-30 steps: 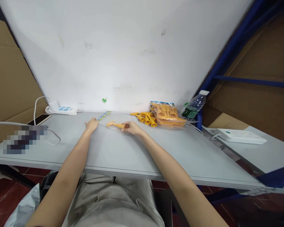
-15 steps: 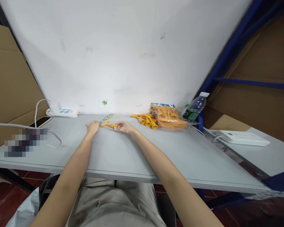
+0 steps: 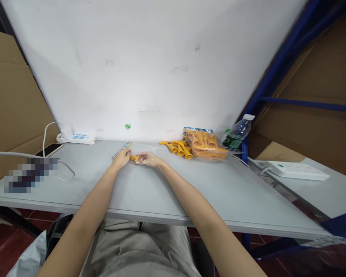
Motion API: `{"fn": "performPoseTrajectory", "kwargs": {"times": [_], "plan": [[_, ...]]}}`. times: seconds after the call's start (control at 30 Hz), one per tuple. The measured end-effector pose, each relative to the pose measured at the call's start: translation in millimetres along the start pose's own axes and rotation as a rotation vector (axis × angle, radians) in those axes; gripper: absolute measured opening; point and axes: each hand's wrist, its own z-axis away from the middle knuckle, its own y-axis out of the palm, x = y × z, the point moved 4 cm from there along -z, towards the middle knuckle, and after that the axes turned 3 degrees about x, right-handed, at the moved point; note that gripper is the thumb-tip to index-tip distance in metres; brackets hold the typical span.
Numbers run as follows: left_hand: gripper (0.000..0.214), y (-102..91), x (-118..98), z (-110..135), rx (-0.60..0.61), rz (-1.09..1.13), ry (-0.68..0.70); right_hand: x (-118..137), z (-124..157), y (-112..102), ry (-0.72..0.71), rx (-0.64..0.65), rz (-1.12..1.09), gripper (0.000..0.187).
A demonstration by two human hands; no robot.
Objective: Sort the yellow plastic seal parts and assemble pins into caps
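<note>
A clear plastic bag [image 3: 141,147] with a colourful printed header lies on the grey table in front of me. Its header pokes out past my left hand [image 3: 122,157], whose closed fingers grip the bag near that end. Inside the bag is a yellow-orange horn-shaped plastic piece [image 3: 133,158], partly covered by both hands. My right hand [image 3: 150,159] seems to be within the clear film, its fingers closed round the piece's right end. Several loose horn-shaped pieces [image 3: 180,149] lie to the right, beside a stack of filled bags [image 3: 206,144].
A plastic bottle [image 3: 238,132] leans at the back right near a blue metal post. At the back left are a white power strip [image 3: 82,138], a phone [image 3: 52,149] and white cables. Another power strip [image 3: 298,170] sits on the right-hand surface. A white wall closes off the back.
My left hand has moved right from the header's edge onto the bag, covering the piece's left end. The bag and the piece have shifted slightly; my right hand stays nearly in place.
</note>
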Motion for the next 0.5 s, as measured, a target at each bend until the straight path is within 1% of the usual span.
{"fn": "performPoseTrajectory", "kwargs": {"times": [0.07,0.13,0.2,0.27,0.3,0.37,0.4,0.43,0.47,0.5], "plan": [[0.042,1.7,2,0,0.013,0.0,-0.033,1,3,-3,0.026,-0.028,0.01,0.044],[0.042,1.4,5,0,0.002,0.003,-0.07,3,7,-13,0.06,-0.073,0.071,0.036],[0.042,-0.4,8,0,-0.025,0.008,-0.108,5,12,-28,0.076,-0.133,0.173,0.024],[0.041,-2.8,12,1,-0.061,0.011,-0.152,6,19,-50,0.074,-0.24,0.297,0.015],[0.04,-4.0,14,1,-0.08,0.01,-0.174,6,24,-62,0.065,-0.332,0.368,0.016],[0.039,-6.0,16,2,-0.116,0.007,-0.206,6,39,-86,0.05,-0.584,0.557,0.023],[0.038,-6.8,17,2,-0.131,0.004,-0.219,5,48,-95,0.055,-0.717,0.665,0.027],[0.038,-7.4,17,2,-0.143,0.0,-0.231,3,56,-101,0.071,-0.812,0.771,0.031],[0.038,-7.9,17,3,-0.15,-0.004,-0.241,0,63,-104,0.098,-0.868,0.858,0.034],[0.037,-8.3,17,3,-0.154,-0.008,-0.249,-4,68,-105,0.128,-0.896,0.93,0.036]]}}
